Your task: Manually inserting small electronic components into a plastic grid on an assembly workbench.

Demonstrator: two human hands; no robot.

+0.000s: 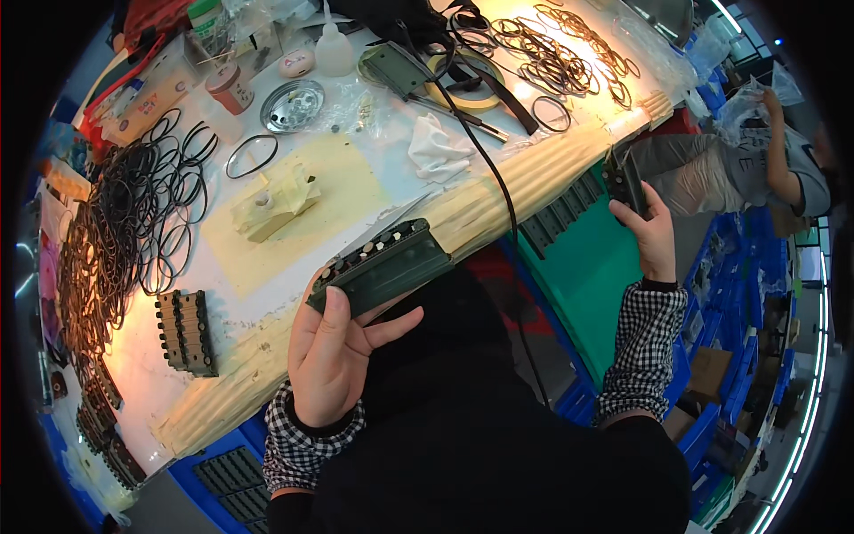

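Note:
My left hand (331, 360) grips a dark green oblong casing (396, 271) by its left end, thumb on its face. A row of small round knobs and dark fittings runs along the casing's upper edge. Out to the right, my right hand (654, 236) is closed round a smaller-looking dark casing (625, 181), partly hidden by the fingers. Below that hand, several similar dark casings (562, 214) lie in a row on a green sheet (592, 276). Two casings (185, 332) with knobbed edges stand side by side on the table to my left.
Black rubber rings (169, 191) heap at the left, more rings (551, 53) at the back right. A yellow block (276, 206), metal dish (294, 106), white squeeze bottle (334, 49), tissue (439, 147) and tape roll (464, 80) lie about. A cable (485, 151) crosses the padded table edge (525, 182). Another person (756, 165) is at right.

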